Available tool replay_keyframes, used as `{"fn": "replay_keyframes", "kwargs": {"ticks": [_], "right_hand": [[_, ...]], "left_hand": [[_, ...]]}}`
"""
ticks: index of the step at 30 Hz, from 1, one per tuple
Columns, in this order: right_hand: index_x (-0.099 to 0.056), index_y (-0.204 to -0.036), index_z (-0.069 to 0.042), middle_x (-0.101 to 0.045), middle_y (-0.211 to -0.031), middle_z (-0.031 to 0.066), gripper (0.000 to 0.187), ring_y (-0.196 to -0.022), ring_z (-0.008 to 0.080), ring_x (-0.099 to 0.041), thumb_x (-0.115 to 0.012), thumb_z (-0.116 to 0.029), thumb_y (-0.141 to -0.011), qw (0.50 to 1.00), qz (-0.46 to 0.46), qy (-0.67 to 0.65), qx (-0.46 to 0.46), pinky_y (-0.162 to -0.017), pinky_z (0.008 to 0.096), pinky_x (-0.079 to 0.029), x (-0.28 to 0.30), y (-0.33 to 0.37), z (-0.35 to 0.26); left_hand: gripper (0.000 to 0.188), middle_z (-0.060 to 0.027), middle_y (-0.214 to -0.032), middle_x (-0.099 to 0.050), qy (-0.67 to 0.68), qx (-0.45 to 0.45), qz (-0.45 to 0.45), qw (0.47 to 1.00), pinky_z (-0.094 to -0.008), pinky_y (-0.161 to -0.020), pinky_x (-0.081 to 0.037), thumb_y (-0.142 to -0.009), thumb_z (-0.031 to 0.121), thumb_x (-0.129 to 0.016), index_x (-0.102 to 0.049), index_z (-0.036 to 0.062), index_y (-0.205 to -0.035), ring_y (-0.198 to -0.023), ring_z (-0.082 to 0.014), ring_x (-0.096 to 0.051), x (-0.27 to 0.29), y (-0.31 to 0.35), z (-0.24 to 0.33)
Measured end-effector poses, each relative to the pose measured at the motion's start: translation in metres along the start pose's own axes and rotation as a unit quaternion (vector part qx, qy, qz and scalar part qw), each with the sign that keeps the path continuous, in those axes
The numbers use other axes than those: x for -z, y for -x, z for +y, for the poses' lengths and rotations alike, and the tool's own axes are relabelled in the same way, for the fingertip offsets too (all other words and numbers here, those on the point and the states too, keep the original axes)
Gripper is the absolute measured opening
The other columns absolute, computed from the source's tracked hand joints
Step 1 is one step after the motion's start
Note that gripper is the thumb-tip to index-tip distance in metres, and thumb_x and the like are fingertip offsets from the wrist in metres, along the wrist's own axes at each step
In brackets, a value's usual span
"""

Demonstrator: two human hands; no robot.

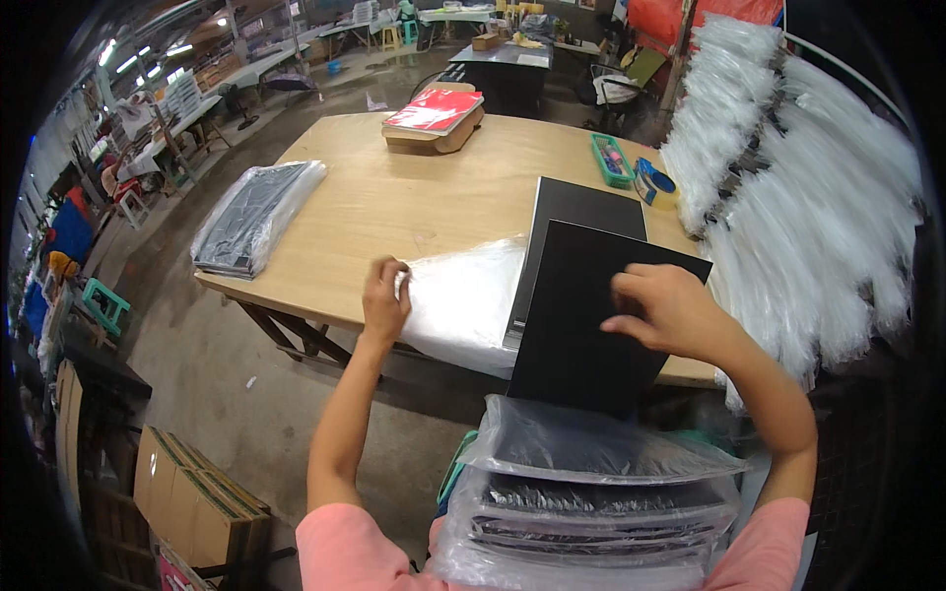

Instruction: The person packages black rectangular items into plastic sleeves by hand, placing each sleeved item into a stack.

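My left hand (385, 297) pinches the left edge of a clear plastic bag (461, 295) lying flat at the table's near edge. My right hand (662, 307) is over a black flat board (581, 335); its fingers are curled, with a gap between them and the thumb and nothing visible in it. That board lies slanted, its lower part reaching past the table edge towards me. Partly under it is a stack of black boards (588, 209). Close to my body, several bagged black boards (601, 492) are piled up.
On the wooden table (365, 177) are a bagged dark stack (256, 217), a red-and-white pile (435, 110), a green basket (612, 161) and tape rolls (656, 184). Bundled plastic bags (798, 217) fill the right side. Cardboard (192, 492) stands on the floor at lower left.
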State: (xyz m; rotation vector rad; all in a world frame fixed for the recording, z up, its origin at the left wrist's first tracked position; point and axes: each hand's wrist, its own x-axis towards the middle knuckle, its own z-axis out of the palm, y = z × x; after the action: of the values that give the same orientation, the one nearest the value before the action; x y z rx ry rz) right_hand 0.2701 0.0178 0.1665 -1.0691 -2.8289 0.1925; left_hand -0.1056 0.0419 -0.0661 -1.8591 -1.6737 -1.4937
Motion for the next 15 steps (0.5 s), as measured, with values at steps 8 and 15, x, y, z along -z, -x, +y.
{"fn": "replay_keyframes", "kwargs": {"ticks": [8,15], "right_hand": [[-0.064,-0.083,0.000,-0.065,-0.082,0.0185,0.025,-0.083,0.0360,-0.063,-0.071,-0.023,-0.075,0.988,-0.080,-0.081,0.103,-0.074,0.0422,-0.050,-0.060,-0.137,-0.025],[-0.064,-0.082,0.000,-0.066,-0.087,0.0178,0.023,-0.083,0.0323,-0.063,-0.073,-0.019,-0.071,0.963,0.025,-0.247,0.101,-0.072,0.0402,-0.049,-0.151,-0.207,-0.018]], "left_hand": [[0.010,-0.0112,-0.076,-0.060,-0.002,0.120,-0.118,0.986,-0.0308,-0.056,-0.043,-0.084,0.010,-0.064,-0.056,0.0054,-0.087,-0.065,-0.0259,-0.058,0.015,-0.010,0.040],[0.032,-0.0028,-0.075,-0.061,0.445,0.276,-0.178,0.833,-0.0226,-0.057,-0.041,-0.082,0.005,-0.067,-0.050,0.0030,-0.109,-0.064,-0.0080,-0.055,0.032,-0.044,0.056]]}}
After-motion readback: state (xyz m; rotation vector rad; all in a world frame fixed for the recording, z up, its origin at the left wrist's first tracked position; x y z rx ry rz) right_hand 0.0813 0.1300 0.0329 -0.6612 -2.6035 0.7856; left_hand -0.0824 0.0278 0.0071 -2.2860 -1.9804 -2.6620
